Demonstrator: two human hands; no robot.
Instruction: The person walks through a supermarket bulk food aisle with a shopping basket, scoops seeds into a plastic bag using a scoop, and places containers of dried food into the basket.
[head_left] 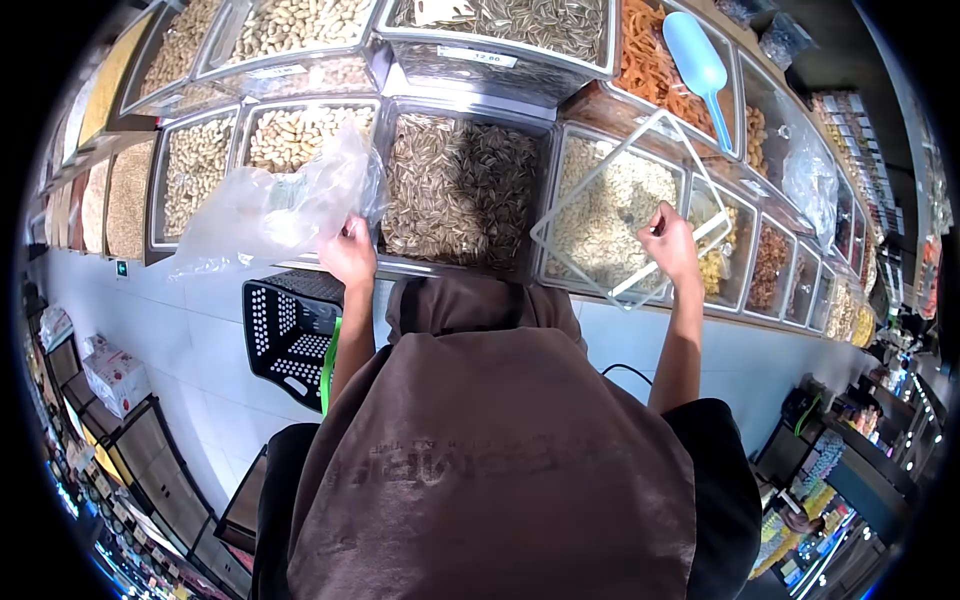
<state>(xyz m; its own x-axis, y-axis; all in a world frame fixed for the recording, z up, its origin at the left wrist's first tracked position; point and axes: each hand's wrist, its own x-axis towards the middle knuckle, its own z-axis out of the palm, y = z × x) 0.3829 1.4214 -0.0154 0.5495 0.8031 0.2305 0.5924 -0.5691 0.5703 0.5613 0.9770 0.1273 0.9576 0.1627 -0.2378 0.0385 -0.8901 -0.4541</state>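
My left hand (pixel 349 252) is closed on the gathered edge of a clear plastic bag (pixel 270 215), which spreads out to the left over the peanut bins. My right hand (pixel 672 243) is closed at the lower right edge of a clear square lid (pixel 585 215) with white strips, held tilted above a bin of pale flakes (pixel 610 190). Between my hands stands an uncovered bin of striped sunflower seeds (pixel 460 190). A light blue scoop (pixel 695 55) rests on orange dried strips (pixel 650 50) in the upper row.
A black perforated basket (pixel 275 340) with a green handle sits on the floor below my left arm. More bins of peanuts (pixel 195 165) and grains line the left. Several smaller bins run off to the right, with another plastic bag (pixel 808 170) hanging there.
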